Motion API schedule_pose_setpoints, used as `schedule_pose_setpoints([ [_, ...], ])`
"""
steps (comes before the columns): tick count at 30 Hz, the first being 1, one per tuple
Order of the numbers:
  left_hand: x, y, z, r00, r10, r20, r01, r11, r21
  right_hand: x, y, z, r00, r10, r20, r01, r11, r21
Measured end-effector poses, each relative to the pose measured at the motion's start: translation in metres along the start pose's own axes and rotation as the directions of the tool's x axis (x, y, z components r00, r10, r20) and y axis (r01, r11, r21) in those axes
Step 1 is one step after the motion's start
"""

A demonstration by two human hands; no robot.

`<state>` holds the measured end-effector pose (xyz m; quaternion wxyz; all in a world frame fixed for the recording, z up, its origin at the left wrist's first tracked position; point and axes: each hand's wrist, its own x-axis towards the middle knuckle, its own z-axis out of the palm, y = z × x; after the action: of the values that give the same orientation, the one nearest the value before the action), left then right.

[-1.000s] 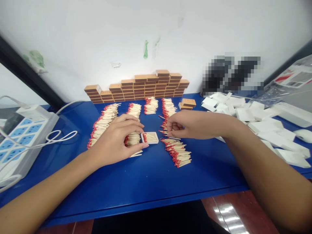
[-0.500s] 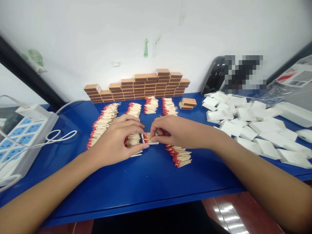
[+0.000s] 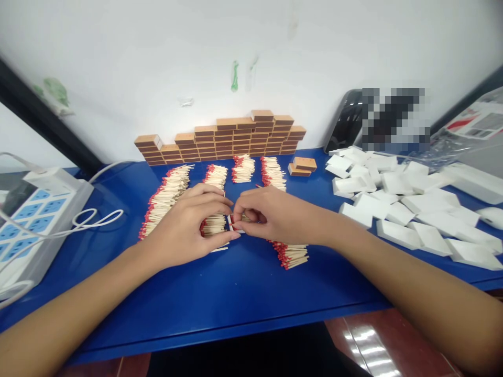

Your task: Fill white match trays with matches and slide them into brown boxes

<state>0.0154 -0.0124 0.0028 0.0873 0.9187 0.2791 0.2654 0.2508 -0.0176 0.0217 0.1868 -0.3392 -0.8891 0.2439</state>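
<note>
A small white matchbox tray [image 3: 231, 222] with red-headed matches in it lies on the blue table between my hands. My left hand [image 3: 192, 220] curves around the tray's left end, thumb on the near side and fingers on the far side. My right hand [image 3: 271, 214] has its thumb and fingers pinched together over the tray, covering most of it. What lies between those fingertips is hidden. A pile of matches [image 3: 214, 224] sits under the arch of my left hand, and another match pile [image 3: 293, 255] is below my right wrist.
Closed matchboxes [image 3: 223, 141] are stacked like a wall at the back. Two more matchboxes [image 3: 302, 166] lie right of the match rows. White empty trays [image 3: 393, 193] heap at the right. A power strip [image 3: 43, 220] with white cables stands left.
My right hand has shifted left along the tray, its fingertips now at the left end and covering more of it. My left hand has stayed in place.
</note>
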Motion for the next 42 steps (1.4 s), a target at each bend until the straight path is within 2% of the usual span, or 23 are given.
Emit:
schedule_pose_setpoints([
  [4,0.000,0.000,0.001,1.000,0.007,-0.005,-0.007,1.000,-0.002,-0.001,0.001,-0.001,0.999,0.039,0.021,-0.039,0.999,0.002],
  [10,0.000,-0.002,0.003,1.000,-0.007,-0.019,0.007,1.000,-0.003,-0.001,0.004,-0.006,0.993,0.092,-0.067,-0.095,0.994,-0.046],
  [14,0.000,-0.002,0.002,1.000,-0.020,-0.009,0.020,1.000,0.006,0.000,0.005,-0.007,0.993,0.118,-0.003,-0.118,0.991,-0.061],
  [17,0.000,-0.002,0.002,1.000,-0.013,-0.016,0.014,1.000,0.008,-0.003,0.006,-0.016,0.994,0.105,-0.040,-0.109,0.989,-0.101],
  [19,0.000,-0.001,0.001,1.000,-0.010,-0.019,0.010,1.000,0.007,-0.008,0.008,-0.028,0.988,0.142,-0.057,-0.149,0.977,-0.151],
  [23,-0.001,-0.001,0.001,1.000,-0.019,-0.019,0.019,1.000,0.003,-0.017,0.013,-0.047,0.944,0.301,0.134,-0.268,0.938,-0.220],
  [27,-0.001,-0.002,0.001,1.000,-0.016,-0.027,0.017,1.000,0.016,-0.020,0.015,-0.050,0.906,0.345,0.245,-0.272,0.919,-0.287],
  [32,0.000,-0.002,0.001,1.000,-0.015,-0.025,0.015,1.000,0.017,-0.019,0.017,-0.047,0.888,0.366,0.276,-0.268,0.903,-0.336],
  [42,-0.001,-0.003,0.002,1.000,-0.016,-0.023,0.017,1.000,0.015,-0.022,0.026,-0.047,0.884,0.366,0.291,-0.284,0.915,-0.286],
])
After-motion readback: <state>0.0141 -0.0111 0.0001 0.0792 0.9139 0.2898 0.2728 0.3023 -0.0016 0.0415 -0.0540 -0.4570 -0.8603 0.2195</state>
